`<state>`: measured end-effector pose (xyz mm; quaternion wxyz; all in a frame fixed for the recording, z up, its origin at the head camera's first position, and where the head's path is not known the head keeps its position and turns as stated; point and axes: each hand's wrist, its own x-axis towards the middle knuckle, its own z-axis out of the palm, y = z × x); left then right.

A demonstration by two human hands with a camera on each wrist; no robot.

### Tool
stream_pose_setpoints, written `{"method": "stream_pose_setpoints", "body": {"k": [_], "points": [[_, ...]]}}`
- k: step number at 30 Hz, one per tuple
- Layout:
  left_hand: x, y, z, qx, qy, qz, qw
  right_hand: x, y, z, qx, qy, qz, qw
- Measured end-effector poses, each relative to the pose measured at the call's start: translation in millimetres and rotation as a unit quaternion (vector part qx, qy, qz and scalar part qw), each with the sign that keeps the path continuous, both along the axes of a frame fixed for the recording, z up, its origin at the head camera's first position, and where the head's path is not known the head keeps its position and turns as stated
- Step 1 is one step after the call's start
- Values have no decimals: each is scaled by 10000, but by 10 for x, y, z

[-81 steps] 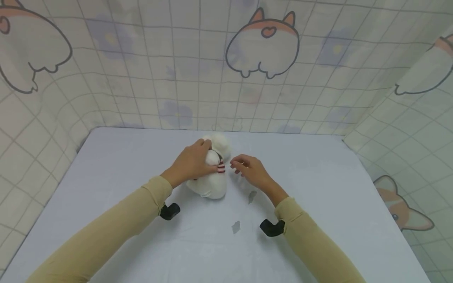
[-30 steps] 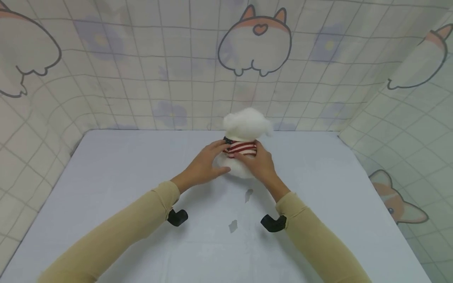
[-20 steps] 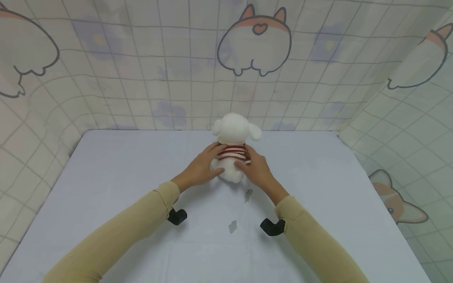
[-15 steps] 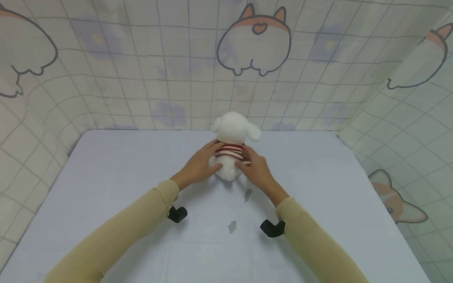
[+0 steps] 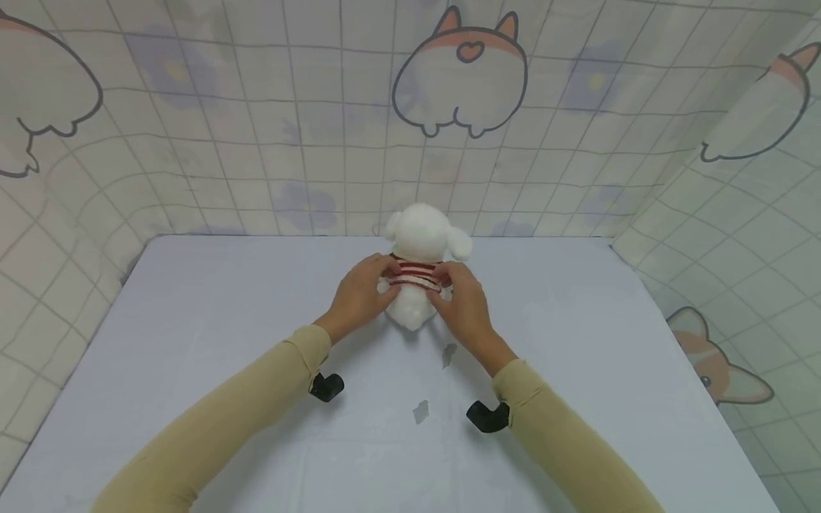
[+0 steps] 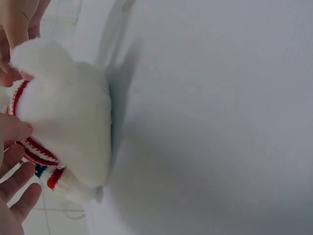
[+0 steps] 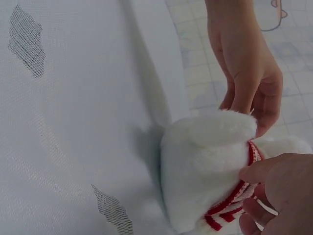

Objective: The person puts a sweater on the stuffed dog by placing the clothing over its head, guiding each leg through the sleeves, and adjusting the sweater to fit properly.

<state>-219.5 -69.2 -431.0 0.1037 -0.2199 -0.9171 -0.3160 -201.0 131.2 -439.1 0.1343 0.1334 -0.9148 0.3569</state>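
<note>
A white plush toy dog (image 5: 420,231) sits upright near the table's back edge, its back toward me. Round its body is a red-and-white striped knit sweater (image 5: 417,274); the left wrist view also shows a dark blue patch by the knit (image 6: 41,170). My left hand (image 5: 360,293) pinches the sweater's left side, with the thumb at the lower hem. On the opposite side my right hand (image 5: 467,303) pinches the sweater too, its thumb (image 7: 252,172) on the hem and the other fingers curled. The toy's front is hidden in the head view.
The white-covered table (image 5: 244,285) carries two grey patches (image 5: 420,411) in front of the toy. A grid-patterned curtain (image 5: 321,142) with cartoon corgis hangs behind and at both sides. Black wrist mounts (image 5: 489,417) stick out under both sleeves.
The toy went from lying at the left under my left hand to sitting upright, then turned its back to me. Lately both hands' fingers have curled in onto the sweater's sides.
</note>
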Motion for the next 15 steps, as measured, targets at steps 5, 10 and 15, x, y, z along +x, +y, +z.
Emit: {"method": "stream_pose_setpoints", "body": {"k": [5, 10, 15], "points": [[-17, 16, 4, -130, 362, 19, 9993, 5, -31, 13, 92, 80, 154, 9998], [-39, 18, -3, -284, 496, 85, 9983, 10, -47, 26, 93, -80, 182, 9998], [-31, 7, 37, -490, -96, -127, 9987, 22, -59, 11, 172, -278, 203, 9993]]}}
